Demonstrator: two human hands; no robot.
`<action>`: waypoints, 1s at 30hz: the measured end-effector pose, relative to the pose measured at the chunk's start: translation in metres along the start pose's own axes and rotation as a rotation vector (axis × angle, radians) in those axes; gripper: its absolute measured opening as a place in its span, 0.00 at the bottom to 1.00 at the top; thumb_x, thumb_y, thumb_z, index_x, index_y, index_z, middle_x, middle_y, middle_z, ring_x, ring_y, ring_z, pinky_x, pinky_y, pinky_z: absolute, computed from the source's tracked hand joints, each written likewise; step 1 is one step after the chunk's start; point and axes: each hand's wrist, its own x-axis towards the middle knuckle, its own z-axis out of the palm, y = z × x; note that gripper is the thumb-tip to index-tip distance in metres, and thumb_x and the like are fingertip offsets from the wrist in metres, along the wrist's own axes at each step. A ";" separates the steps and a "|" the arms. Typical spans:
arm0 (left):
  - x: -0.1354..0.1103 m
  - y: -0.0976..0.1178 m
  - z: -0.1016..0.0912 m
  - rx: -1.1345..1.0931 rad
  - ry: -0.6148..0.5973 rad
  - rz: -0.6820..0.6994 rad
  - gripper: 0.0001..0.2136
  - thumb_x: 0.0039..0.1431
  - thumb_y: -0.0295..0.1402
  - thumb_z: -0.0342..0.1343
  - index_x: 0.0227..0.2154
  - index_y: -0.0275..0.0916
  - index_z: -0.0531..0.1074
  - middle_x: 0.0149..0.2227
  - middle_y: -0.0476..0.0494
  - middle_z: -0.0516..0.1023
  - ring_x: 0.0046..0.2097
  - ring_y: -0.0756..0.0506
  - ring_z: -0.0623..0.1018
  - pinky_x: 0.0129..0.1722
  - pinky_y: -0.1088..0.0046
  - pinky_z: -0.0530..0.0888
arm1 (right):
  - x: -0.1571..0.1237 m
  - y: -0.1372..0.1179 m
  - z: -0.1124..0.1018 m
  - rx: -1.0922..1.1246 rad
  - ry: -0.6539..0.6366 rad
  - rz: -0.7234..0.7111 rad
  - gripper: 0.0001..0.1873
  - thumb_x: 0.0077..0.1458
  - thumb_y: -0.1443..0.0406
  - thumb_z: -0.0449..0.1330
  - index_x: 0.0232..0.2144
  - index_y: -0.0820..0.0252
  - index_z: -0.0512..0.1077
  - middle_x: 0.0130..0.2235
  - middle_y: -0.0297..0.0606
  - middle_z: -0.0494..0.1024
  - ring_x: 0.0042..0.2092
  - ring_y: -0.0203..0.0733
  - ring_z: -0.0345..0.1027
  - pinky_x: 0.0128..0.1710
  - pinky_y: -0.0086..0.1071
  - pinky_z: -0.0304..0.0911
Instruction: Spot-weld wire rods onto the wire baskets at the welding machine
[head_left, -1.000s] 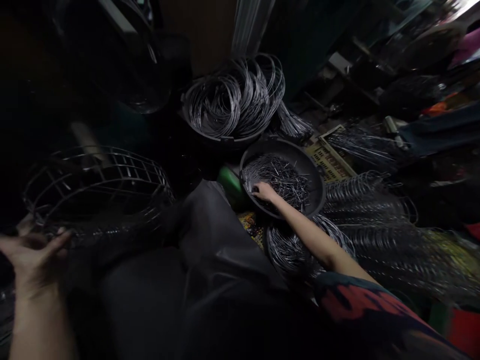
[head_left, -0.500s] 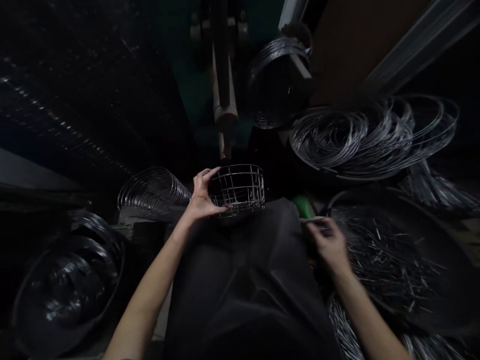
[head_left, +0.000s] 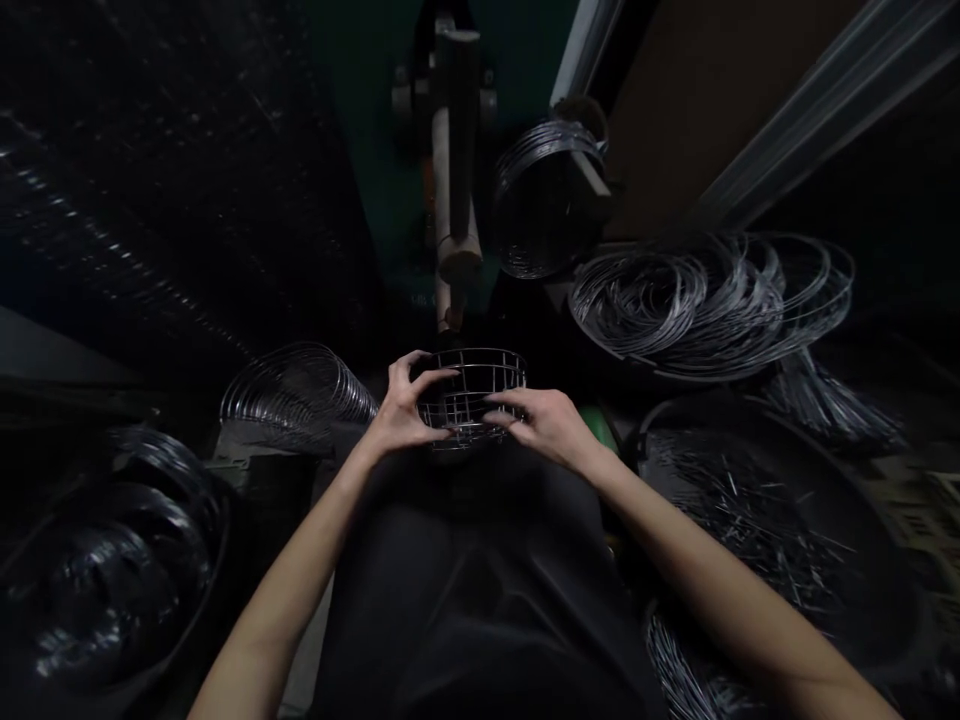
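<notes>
A small round wire cage (head_left: 472, 385) rests at the far end of my dark-clad lap (head_left: 480, 580). My left hand (head_left: 405, 410) grips its left side, with the fingers curled over the rim. On the cage's right side my right hand (head_left: 547, 425) has its fingertips pinched against the wires; whether a short wire piece is in them is too dark to tell. A machine's vertical rod (head_left: 454, 230) hangs just above the cage.
A black tub of short cut wire pieces (head_left: 765, 520) sits at my right. Behind it lies a pile of wire rings (head_left: 705, 300). More wire rings (head_left: 296, 395) and a dark tub (head_left: 112, 570) are at my left.
My right hand has left the tub of wire pieces and come onto the cage's right side. My view swung left to centre on the cage; my left hand still holds it.
</notes>
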 end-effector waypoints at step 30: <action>0.011 -0.048 -0.009 -0.201 0.188 -0.074 0.36 0.34 0.40 0.73 0.51 0.46 0.68 0.58 0.39 0.55 0.62 0.33 0.58 0.61 0.50 0.61 | 0.047 -0.007 0.008 -0.467 0.055 -0.371 0.15 0.60 0.61 0.55 0.47 0.45 0.75 0.44 0.28 0.80 0.34 0.37 0.76 0.30 0.28 0.64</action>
